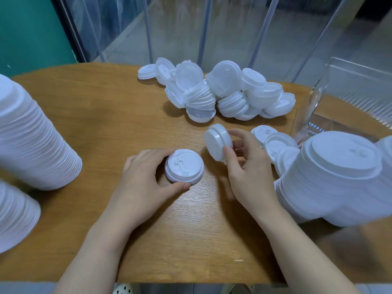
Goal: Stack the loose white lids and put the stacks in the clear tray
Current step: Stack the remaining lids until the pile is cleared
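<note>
At frame centre, the left hand point(146, 177) grips a lid point(184, 166) lying flat on the counter point(106, 115). Just right, the right hand point(246, 166) pinches a tilted lid point(217, 141).

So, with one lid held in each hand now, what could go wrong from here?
1. The right hand pinches its tilted lids only at the rim; that grip may slip.
2. The tall stack close by the right forearm leans, so a bump could topple it.
3. The lid under the left hand lies top up; the tilted ones may not nest unless turned to match.
</note>
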Tool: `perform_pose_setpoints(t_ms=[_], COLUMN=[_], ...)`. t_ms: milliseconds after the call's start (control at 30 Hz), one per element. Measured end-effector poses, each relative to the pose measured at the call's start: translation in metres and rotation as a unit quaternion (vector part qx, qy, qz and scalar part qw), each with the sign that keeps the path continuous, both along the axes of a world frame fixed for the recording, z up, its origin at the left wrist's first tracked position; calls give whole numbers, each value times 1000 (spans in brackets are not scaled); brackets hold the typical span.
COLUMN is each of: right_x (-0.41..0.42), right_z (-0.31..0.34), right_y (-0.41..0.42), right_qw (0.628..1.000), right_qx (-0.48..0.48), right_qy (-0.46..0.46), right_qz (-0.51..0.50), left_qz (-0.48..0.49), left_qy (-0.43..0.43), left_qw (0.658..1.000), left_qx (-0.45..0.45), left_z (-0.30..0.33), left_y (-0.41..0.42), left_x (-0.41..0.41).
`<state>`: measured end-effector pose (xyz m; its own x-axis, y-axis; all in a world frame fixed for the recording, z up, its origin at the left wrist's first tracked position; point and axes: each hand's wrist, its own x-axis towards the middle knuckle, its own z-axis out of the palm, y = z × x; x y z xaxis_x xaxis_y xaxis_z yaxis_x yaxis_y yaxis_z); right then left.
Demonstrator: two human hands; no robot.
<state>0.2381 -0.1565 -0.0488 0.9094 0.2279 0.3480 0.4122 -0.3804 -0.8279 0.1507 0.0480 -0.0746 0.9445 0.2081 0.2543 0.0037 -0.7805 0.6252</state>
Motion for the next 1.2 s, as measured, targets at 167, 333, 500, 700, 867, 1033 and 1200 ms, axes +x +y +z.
perform_pose_setpoints(t_ms=[167, 333, 500, 700, 867, 1033, 1200], right_x=[-6, -4, 0, 2, 1, -1, 2], right_z=[0, -2, -3, -6, -11, -12, -14], right_y=[-10, -16, -14, -16, -11, -10, -8], right_qw=[1000, 998, 993, 981, 960, 960, 966], right_qx=[-5, -17, -80, -189, -275, -279, -257], right_qy=[25, 52, 89, 45, 26, 13, 5], right_qz=[-14, -11, 10, 4, -39, -34, -31], left_qz=[11, 15, 15, 11, 11, 8, 10], left_qy=[-7, -6, -5, -11, -12, -13, -8], left_qw=[1000, 1000, 1000, 1000, 1000, 1000, 1000], left_qx=[-1, 3, 15, 10, 11, 9, 11], left_z=[1, 1, 0, 0, 0, 0, 0], left_y=[-1, -1, -1, -2, -3, -4, -2], left_x=[-2, 1, 1, 1, 2, 0, 0])
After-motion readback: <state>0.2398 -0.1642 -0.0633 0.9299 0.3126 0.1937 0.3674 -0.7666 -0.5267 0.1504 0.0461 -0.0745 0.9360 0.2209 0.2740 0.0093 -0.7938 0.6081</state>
